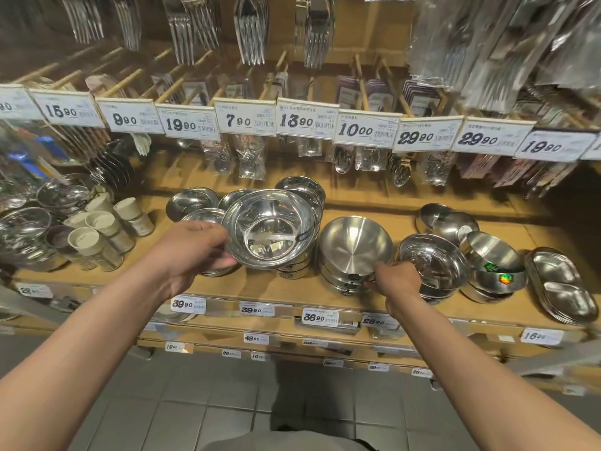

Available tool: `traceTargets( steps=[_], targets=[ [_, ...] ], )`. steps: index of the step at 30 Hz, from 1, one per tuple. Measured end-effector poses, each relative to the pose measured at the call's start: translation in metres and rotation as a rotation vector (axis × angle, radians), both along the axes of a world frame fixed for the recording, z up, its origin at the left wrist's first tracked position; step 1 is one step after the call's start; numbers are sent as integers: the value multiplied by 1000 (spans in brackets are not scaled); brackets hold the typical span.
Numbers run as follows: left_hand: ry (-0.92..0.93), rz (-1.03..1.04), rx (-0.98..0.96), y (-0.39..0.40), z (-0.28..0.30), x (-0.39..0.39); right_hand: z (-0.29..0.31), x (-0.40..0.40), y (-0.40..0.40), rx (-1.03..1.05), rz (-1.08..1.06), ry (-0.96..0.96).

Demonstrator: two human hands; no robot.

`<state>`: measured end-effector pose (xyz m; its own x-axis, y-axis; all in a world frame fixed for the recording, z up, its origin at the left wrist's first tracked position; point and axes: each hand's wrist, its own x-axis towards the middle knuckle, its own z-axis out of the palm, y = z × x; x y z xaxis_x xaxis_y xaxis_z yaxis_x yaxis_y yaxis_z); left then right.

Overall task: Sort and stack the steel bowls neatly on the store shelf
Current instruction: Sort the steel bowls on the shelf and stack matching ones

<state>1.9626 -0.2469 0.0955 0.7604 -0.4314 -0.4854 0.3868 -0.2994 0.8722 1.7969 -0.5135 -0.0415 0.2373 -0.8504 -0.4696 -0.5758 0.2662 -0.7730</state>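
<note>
My left hand [192,252] grips the left rim of a shiny steel bowl [266,229], which it holds tilted toward me just above a stack of like bowls [297,270] on the wooden shelf [260,289]. My right hand [398,278] pinches the front rim of a matte steel bowl [354,244] that tops another short stack [341,281] to the right. More steel bowls [192,200] stand behind and to the left, and another pile [302,187] is at the back.
Lidded steel bowls [432,265] and a stickered container [494,265] stand right of my right hand, with divided trays [562,284] at the far right. Paper-wrapped cups [104,229] and glass bowls [26,229] fill the left. Packed cutlery hangs above behind price tags [302,122].
</note>
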Motion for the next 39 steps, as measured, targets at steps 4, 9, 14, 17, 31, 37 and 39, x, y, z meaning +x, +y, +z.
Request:
traceTargets(
  steps=[4, 9, 14, 17, 31, 37, 39],
  targets=[
    [-6, -12, 4, -5, -2, -2, 4, -5, 0, 14, 47, -24],
    [-12, -41, 23, -27, -6, -9, 28, -24, -5, 21, 75, -64],
    [-53, -184, 63, -77, -8, -28, 67, -60, -34, 149, 107, -236],
    [-84, -267, 74, -119, -8, -45, 92, -81, -60, 219, 216, -352],
    [-186, -311, 123, -285, -16, -128, 103, -132, -156, 204, 308, -387],
    [-117, -192, 132, -280, -43, -150, 73, -126, -167, 281, 268, -398],
    [-96, -145, 104, -271, -43, -152, 70, -123, -167, 285, 295, -410]
  ],
)
